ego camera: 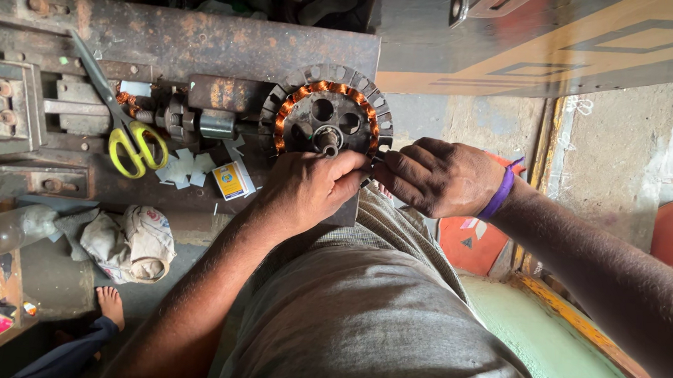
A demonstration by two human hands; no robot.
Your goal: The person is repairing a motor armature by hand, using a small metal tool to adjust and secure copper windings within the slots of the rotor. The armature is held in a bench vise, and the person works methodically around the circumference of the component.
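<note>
A round motor stator (328,116) with copper wire windings is mounted on a shaft of a rusty winding machine (163,47). My left hand (309,187) presses against the stator's lower rim, fingers pinched together. Facing it from the right, my right hand (437,175), with a purple band on the wrist, has its fingertips at the stator's lower right edge. Both hands seem to pinch something small there, maybe wire, but it is hidden by the fingers.
Yellow-handled scissors (121,128) lie on the machine, left of the stator. White paper scraps (186,168) and a small yellow box (232,181) sit below them. A plastic bottle (5,231) and crumpled cloth (136,241) lie lower left. Another person's foot (109,305) shows below.
</note>
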